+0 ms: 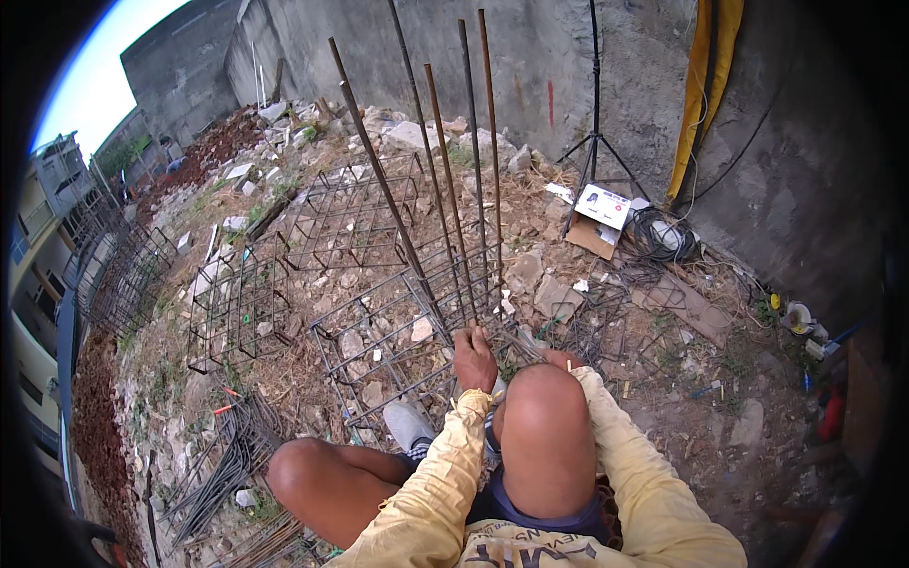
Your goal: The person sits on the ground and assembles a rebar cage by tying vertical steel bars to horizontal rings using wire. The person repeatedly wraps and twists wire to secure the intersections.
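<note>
My left hand (475,360) is closed, with its fingers curled at the foot of several upright steel reinforcing bars (445,189). What lies inside its grip is hidden. Just beyond my raised knee is my right hand (565,359), mostly covered by that knee, so its fingers do not show. Thin wires or rods (521,346) run between the two hands. The uprights stand out of a flat rebar grid (402,355) on the ground, in front of my left shoe (409,426).
More rebar frames (241,317) lie to the left, near a pile of loose rods (222,464). Rubble covers the sloping ground. Against the concrete wall (530,85) stand a black tripod (595,133), a cardboard box (595,237) and coiled cable (663,237).
</note>
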The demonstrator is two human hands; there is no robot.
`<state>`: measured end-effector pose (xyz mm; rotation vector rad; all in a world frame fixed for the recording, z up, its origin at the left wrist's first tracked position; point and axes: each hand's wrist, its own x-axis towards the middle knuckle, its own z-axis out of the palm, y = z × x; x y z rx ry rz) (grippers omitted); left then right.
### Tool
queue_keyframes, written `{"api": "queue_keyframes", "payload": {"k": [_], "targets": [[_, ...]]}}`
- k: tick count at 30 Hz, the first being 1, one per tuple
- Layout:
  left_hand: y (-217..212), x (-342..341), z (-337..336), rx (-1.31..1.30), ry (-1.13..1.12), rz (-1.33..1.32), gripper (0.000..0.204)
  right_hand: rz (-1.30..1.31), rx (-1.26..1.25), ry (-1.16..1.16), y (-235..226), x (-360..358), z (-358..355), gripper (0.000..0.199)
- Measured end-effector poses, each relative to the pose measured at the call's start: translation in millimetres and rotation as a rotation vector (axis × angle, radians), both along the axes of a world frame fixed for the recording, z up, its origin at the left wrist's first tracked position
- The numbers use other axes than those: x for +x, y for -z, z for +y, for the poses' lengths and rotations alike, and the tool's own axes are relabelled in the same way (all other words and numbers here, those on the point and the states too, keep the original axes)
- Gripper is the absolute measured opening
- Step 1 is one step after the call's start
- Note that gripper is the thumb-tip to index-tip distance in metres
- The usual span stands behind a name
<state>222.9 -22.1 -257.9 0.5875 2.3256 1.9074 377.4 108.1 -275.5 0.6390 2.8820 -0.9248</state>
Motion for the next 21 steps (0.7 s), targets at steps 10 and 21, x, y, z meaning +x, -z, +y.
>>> {"api": "queue_keyframes", "payload": {"k": [10,21], "targets": [[-50,-8,-30,0.607,0.411,-0.66,0.026,1.0,-0.413,0.374,-86,44,-18,0.062],[-212,-2,17,0.959,0.585,-0.482,0.021,1.073,-0.683,0.18,-241,-48,-12,0.03]]}}
